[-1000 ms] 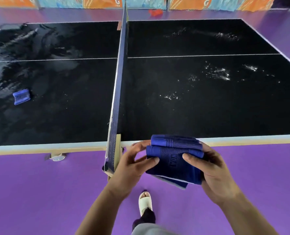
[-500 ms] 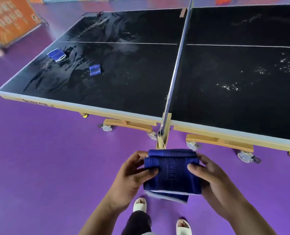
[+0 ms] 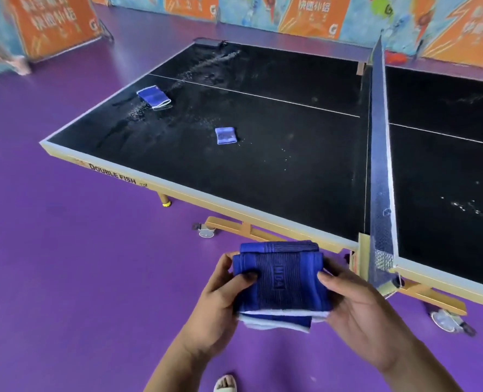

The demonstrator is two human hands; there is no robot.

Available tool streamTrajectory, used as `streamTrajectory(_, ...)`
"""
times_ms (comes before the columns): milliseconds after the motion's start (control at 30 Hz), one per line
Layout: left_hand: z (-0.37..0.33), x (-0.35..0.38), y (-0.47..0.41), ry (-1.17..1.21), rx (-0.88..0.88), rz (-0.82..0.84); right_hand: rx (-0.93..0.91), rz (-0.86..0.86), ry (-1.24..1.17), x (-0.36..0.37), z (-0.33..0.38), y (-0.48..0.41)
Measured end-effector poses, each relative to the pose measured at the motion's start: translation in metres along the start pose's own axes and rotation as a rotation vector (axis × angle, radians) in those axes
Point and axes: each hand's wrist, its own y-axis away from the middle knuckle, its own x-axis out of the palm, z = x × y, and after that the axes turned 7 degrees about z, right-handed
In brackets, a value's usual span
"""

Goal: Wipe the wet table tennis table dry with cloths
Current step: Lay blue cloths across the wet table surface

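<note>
Head view. Both hands are off the table, over the purple floor (image 3: pixel 65 250) at the near edge by the net post.

Grip: the left hand (image 3: pixel 217 301) and right hand (image 3: pixel 359 306) each grasp one side of a folded cloth (image 3: pixel 280 284), thumbs pressed on top and fingers curled underneath. It hangs in the air, not touching the table (image 3: pixel 263 176).

Progress (judgement): partly done at most.
- Left half: a wet streak (image 3: pixel 212 59) runs along the far side, and droplets are scattered around a second cloth (image 3: pixel 153 97) at the far left.
- A small cloth (image 3: pixel 225 135) lies flat nearer the middle of that half, with fine specks beside it.
- Right of the net (image 3: pixel 380 154): a cluster of beads (image 3: pixel 465 206) near the near edge.
- The near part of the left half looks mostly dull and dry.
- All these wet patches are still to be wiped.

Materials:
- Held cloth: deep blue ribbed knit folded into a thick rectangular pad, raised lettering on top, pale fleecy layer showing at the near edge.
- Table top: matte black, thin white lines, pale edge band, yellow underframe on casters.
- Net: fine blue mesh with a white top tape, standing taut.
</note>
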Motion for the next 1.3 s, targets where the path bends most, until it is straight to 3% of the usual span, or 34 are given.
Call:
streamTrajectory(133, -0.036, -0.038, -0.014, 0.003, 0.007, 0.039, 0.005, -0.010, 0.050, 0.033, -0.012, -0.040)
streamTrajectory(233, -0.052, -0.063, -0.034, 0.005, -0.050, 0.090, 0.006, -0.077, 0.237, 0.040, -0.003, -0.062)
streamTrajectory(333, -0.068, -0.085, -0.059, -0.181, -0.114, 0.157, -0.014, -0.143, 0.476, 0.039, 0.011, -0.089)
streamTrajectory(500, -0.096, -0.114, -0.120, -0.328, -0.132, 0.068, -0.022, -0.137, 0.687, 0.030, 0.034, -0.166)
streamTrajectory(900, -0.213, -0.144, -0.285, -0.522, -0.213, -0.017, 0.087, -0.001, 0.476, 0.019, 0.109, -0.359)
streamTrajectory(1100, -0.227, -0.179, -0.350, -0.327, -0.279, 0.035, 0.055, -0.173, 0.416, 0.012, 0.125, -0.399)
streamTrajectory(1200, -0.226, -0.218, -0.403, -0.379, -0.330, -0.207, 0.039, -0.373, 0.380, 0.002, 0.123, -0.407)
streamTrajectory(1300, -0.222, -0.263, -0.467, -0.640, -0.360, -0.369, 0.011, -0.557, 0.339, 0.003, 0.123, -0.409)
